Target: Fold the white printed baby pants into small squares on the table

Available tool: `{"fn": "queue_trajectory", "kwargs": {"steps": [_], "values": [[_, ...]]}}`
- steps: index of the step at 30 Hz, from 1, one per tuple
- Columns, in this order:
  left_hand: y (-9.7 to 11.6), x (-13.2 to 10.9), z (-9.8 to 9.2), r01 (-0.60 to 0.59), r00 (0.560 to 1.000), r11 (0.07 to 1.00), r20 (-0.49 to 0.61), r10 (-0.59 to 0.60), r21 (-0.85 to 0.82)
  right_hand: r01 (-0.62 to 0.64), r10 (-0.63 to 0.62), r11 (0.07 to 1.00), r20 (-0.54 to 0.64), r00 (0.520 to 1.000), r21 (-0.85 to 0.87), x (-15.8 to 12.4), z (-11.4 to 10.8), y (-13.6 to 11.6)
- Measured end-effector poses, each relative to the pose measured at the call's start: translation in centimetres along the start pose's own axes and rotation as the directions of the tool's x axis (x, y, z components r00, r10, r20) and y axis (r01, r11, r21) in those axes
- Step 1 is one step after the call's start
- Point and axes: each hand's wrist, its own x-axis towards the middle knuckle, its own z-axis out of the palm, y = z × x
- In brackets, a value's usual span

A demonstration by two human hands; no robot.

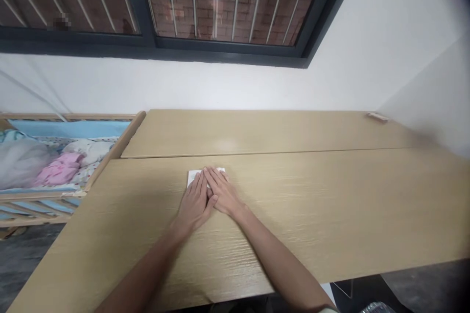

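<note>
A small white folded paper (192, 175) lies on the light wooden table (330, 205), near its middle. My left hand (193, 203) and my right hand (221, 191) both rest flat on it, fingers stretched out and close together, thumbs touching. The hands cover most of the paper; only its far edge and left corner show. Neither hand grips anything.
A second wooden table (257, 132) stands behind, against the white wall. A small flat object (377, 117) lies at its far right corner. A wooden crib (55, 166) with pink and grey bedding stands to the left. A dark-framed window is above.
</note>
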Motion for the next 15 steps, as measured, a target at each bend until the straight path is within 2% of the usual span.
{"fn": "queue_trajectory", "kwargs": {"steps": [3, 6, 9, 13, 15], "values": [[-1.1, -0.5, 0.0, 0.046, 0.999, 0.995, -0.014, -0.045, 0.091, -0.057, 0.057, 0.998, -0.001, 0.998, 0.013, -0.4, -0.5, 0.5], [-2.1, -0.8, -0.2, 0.113, 0.993, 0.982, -0.043, -0.108, 0.15, -0.166, 0.165, 0.985, 0.018, 0.986, 0.044, -0.9, -1.2, 1.2], [-2.6, -0.8, -0.6, 0.123, 0.991, 0.977, -0.078, -0.111, 0.175, -0.236, 0.235, 0.969, 0.018, 0.972, 0.07, -1.2, -1.9, 1.7], [-2.2, -0.3, -1.6, 0.049, 0.995, 0.986, -0.09, -0.036, 0.156, -0.107, 0.112, 0.989, -0.041, 0.993, 0.102, -1.2, -2.5, 1.4], [-2.1, -0.1, -1.9, 0.044, 0.997, 0.991, -0.074, -0.034, 0.128, -0.059, 0.063, 0.99, -0.023, 0.998, 0.127, -1.3, -2.7, 1.2]]}}
